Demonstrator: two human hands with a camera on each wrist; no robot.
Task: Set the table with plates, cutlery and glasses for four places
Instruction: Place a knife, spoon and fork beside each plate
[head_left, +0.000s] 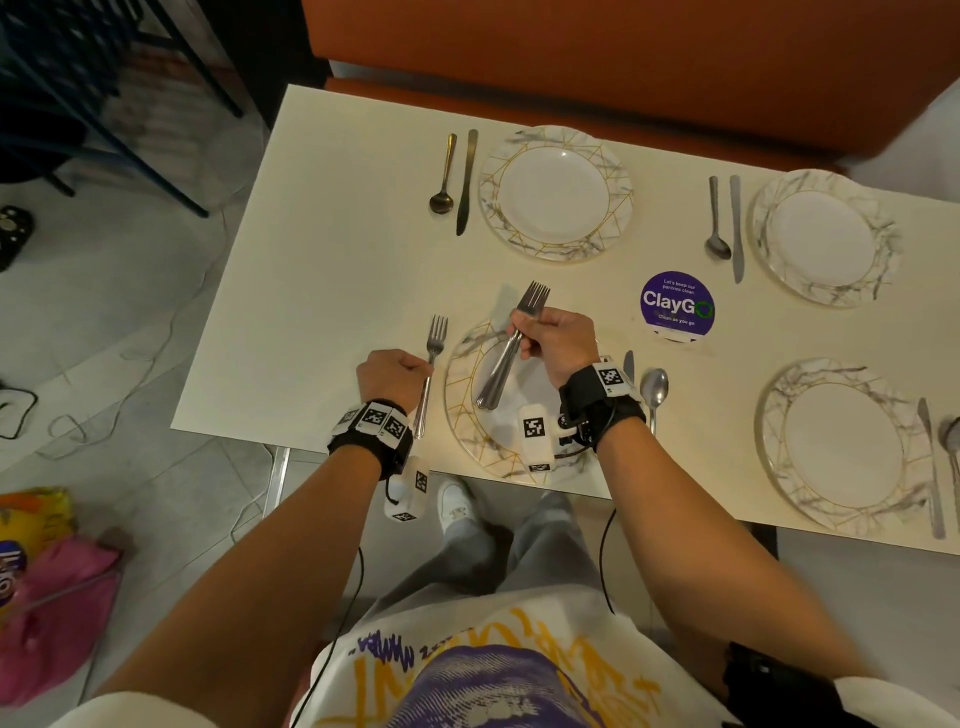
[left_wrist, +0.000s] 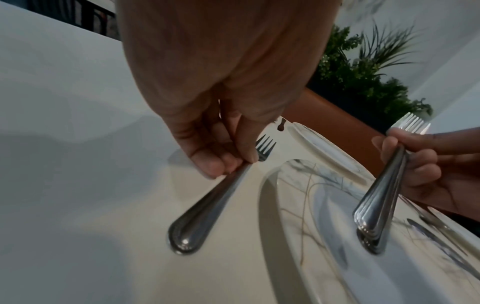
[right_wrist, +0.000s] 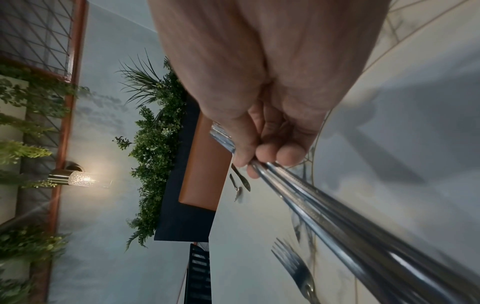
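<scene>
My left hand (head_left: 397, 374) pinches the handle of a single fork (head_left: 432, 364) that lies on the cream table (head_left: 322, 312), just left of the near marbled plate (head_left: 467, 415). In the left wrist view the thumb and fingers (left_wrist: 221, 162) pinch the fork's handle (left_wrist: 207, 207) low on the tabletop. My right hand (head_left: 553, 338) grips a bundle of forks (head_left: 511, 353) above that plate, tines pointing away. The right wrist view shows the fork bundle (right_wrist: 337, 216) running out of my curled fingers (right_wrist: 272, 156). A knife (head_left: 628, 364) and a spoon (head_left: 653, 389) lie right of the near plate.
Three more marbled plates stand at the far left (head_left: 555, 192), far right (head_left: 826, 236) and near right (head_left: 844, 447), each with a knife and a spoon beside it. A purple round sticker (head_left: 677, 306) is on the table. An orange bench (head_left: 571, 52) runs behind.
</scene>
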